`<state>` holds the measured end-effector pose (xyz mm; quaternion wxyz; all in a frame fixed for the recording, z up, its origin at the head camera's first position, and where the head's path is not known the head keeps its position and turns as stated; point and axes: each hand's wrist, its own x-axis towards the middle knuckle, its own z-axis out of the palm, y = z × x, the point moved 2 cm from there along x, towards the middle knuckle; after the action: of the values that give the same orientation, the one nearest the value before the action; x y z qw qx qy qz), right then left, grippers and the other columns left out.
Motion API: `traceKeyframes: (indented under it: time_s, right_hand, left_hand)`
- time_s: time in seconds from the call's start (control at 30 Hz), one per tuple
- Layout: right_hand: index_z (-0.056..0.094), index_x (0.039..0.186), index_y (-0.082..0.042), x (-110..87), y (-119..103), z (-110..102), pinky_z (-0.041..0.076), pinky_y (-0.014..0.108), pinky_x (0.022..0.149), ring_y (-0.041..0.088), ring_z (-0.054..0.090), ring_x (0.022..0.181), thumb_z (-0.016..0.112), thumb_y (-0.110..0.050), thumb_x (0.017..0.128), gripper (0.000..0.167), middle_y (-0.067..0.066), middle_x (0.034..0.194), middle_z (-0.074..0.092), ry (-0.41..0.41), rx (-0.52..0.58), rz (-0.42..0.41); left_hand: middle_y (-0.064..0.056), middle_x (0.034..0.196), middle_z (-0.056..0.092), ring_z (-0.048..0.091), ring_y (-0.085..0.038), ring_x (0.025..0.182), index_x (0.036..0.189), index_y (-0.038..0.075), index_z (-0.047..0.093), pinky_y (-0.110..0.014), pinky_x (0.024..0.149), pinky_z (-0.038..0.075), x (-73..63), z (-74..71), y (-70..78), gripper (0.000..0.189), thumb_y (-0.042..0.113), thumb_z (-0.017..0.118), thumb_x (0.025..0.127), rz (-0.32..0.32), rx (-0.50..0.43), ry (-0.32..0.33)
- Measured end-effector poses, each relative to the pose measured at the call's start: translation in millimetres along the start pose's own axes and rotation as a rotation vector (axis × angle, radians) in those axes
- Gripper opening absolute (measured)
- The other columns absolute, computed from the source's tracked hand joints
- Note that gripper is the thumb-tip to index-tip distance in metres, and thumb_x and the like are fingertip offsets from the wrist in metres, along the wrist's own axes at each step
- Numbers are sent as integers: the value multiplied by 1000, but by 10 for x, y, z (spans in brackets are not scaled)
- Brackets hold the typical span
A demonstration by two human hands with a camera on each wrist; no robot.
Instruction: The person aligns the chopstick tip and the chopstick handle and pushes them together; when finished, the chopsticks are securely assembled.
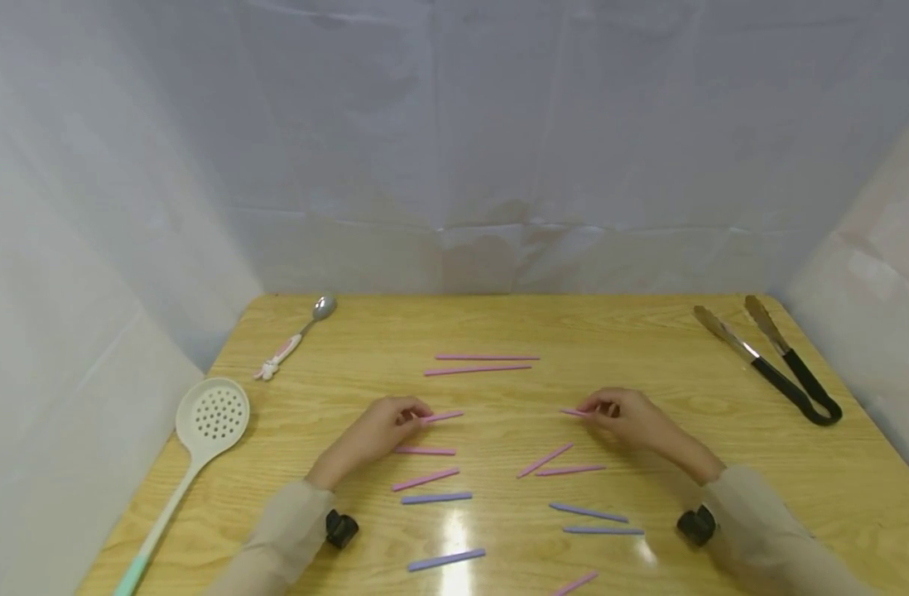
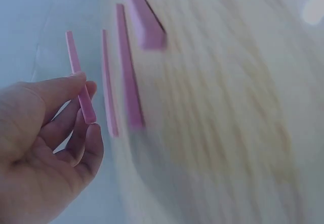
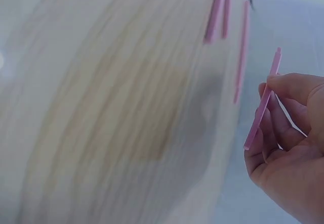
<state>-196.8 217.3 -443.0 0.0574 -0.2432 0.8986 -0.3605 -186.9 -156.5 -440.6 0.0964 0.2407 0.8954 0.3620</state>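
Observation:
My left hand (image 1: 383, 426) pinches a short pink chopstick piece (image 2: 86, 102) between thumb and fingers, raised over the table. On the other side my right hand (image 1: 633, 418) pinches a matching pink chopstick piece (image 3: 259, 110), which has a small narrow nub at its upper end in the right wrist view. A wide gap separates the two pieces. Below the left hand lie pink pieces (image 1: 425, 479) and blue-violet pieces (image 1: 446, 560). More pink pieces (image 1: 571, 470) and blue-violet pieces (image 1: 603, 531) lie below the right hand. Two longer pink chopsticks (image 1: 488, 358) lie side by side beyond both hands.
A wooden table (image 1: 611, 331) bears everything. At left are a cream slotted skimmer (image 1: 212, 414) and a spoon (image 1: 296, 338) with a rabbit handle. Black-handled tongs (image 1: 778, 364) lie spread at the right. White sheeting (image 1: 469, 149) stands behind and along both sides.

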Motion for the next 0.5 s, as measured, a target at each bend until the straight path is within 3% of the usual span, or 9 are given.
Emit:
traceKeyframes:
  time_s: [0.5]
  right_hand:
    - [70,97,-5,93,-564,126,51,23,62,6,56,74,65,-4,88,10,2,87,66,43,44,-235]
  left_hand:
    - [-9,99,68,61,-17,86,105,2,68,-23,75,52,94,74,424,16,5,59,93,121,-35,33]
